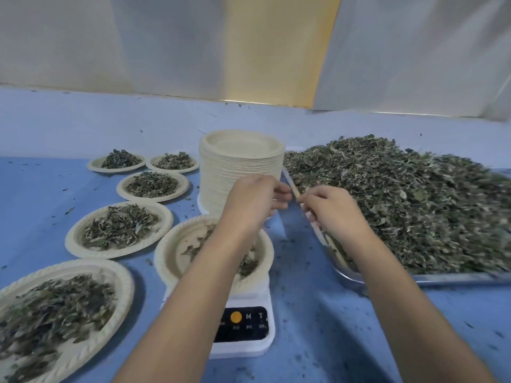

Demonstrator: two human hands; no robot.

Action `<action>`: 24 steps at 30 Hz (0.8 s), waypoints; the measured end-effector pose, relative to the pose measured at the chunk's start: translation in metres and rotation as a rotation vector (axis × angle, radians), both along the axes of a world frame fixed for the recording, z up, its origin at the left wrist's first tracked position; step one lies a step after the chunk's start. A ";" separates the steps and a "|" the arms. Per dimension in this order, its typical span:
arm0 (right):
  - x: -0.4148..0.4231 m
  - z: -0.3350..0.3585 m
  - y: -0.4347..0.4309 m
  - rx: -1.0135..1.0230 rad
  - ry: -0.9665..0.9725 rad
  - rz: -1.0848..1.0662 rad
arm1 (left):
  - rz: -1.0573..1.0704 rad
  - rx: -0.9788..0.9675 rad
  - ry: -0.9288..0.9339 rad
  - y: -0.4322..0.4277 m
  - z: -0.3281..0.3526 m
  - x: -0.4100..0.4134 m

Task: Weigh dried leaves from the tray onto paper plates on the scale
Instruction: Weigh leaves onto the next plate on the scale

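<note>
A metal tray (442,278) on the right holds a big heap of dried leaves (401,194). In the front middle a white scale (243,327) carries a paper plate (166,252) with a few leaves on it, partly hidden by my left forearm. My left hand (254,197) hovers beside the stack of empty paper plates (240,150), fingers loosely curled, with nothing seen in them. My right hand (329,208) is over the tray's left rim with its fingers curled down towards the leaves. The two hands almost touch.
Several filled paper plates lie on the blue table to the left, the nearest one (63,313) at the front left corner and another (119,230) behind it. Leaf crumbs dot the cloth. A pale wall rises at the back.
</note>
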State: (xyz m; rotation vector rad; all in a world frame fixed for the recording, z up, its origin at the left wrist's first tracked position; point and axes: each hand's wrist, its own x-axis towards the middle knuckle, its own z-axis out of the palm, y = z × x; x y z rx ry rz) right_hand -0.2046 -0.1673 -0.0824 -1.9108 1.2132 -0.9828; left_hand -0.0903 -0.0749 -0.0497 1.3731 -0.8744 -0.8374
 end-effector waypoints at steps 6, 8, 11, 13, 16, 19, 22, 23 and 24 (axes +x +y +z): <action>-0.048 -0.020 -0.028 -0.156 0.594 -0.257 | -0.083 -0.010 -0.043 -0.016 0.002 -0.034; -0.053 -0.027 -0.031 -0.205 0.759 -0.282 | -0.100 -0.012 -0.054 -0.019 0.001 -0.040; -0.051 -0.034 -0.031 -0.038 0.838 -0.254 | -0.094 -0.033 -0.071 -0.020 -0.001 -0.042; -0.046 -0.039 -0.032 0.053 0.867 -0.238 | -0.077 -0.043 -0.058 -0.018 -0.001 -0.040; -0.039 -0.043 -0.032 0.038 0.898 -0.212 | -0.071 -0.049 -0.019 -0.015 -0.002 -0.036; -0.038 -0.041 -0.030 -0.096 0.892 -0.153 | -0.070 -0.050 0.008 -0.015 0.000 -0.035; -0.039 -0.038 -0.028 -0.188 0.655 -0.085 | -0.063 -0.049 0.009 -0.014 0.001 -0.036; -0.038 -0.038 -0.028 -0.209 0.563 -0.054 | -0.061 -0.047 0.008 -0.013 0.001 -0.037; -0.038 -0.038 -0.028 -0.235 0.507 -0.030 | -0.060 -0.047 0.010 -0.013 0.001 -0.037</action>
